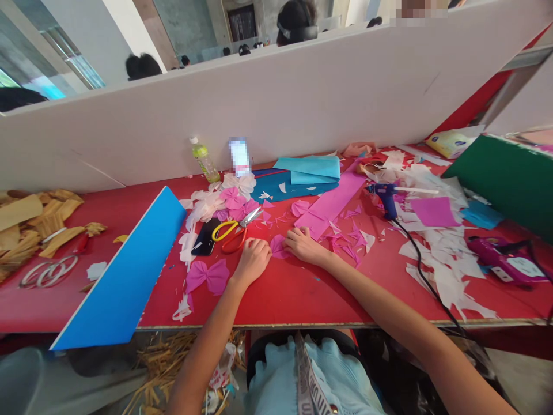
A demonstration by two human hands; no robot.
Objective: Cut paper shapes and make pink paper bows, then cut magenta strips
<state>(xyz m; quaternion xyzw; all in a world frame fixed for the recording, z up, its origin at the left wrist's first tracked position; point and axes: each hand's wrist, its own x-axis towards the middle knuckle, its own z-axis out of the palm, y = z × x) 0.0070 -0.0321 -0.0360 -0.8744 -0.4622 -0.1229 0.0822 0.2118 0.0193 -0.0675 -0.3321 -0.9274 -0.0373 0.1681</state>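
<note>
From where I'm steering, both grips sit near the middle of the table (276, 300), with a crumpled pink paper piece (277, 246) between them. The right grip (305, 245) is curled low, its fingertips (290, 234) touching that piece's right side. The left grip (253, 262) is curled and narrow, just beside the piece's left side. I cannot tell whether either one is pinching the paper or only resting against it.

Both forearms cross the table's front edge, so my reach comes in from that side. A finished pink paper bow (207, 275) lies just left of the left grip. Yellow-handled scissors (230, 233) lie just above that grip, next to a black phone (204, 237), so that side is tight. Farther left, a long blue board (125, 271) angles across the table and juts past its front edge.

To the right, a long pink paper strip (330, 199) runs near the right grip, with pink scraps (349, 239) scattered around it. A blue glue gun (382, 196) stands well apart from that grip, and its black cord (425, 276) trails toward the front edge. Along the back, a white partition (276, 98) bounds the table, with teal paper sheets (306, 170) lying just in front of it.
</note>
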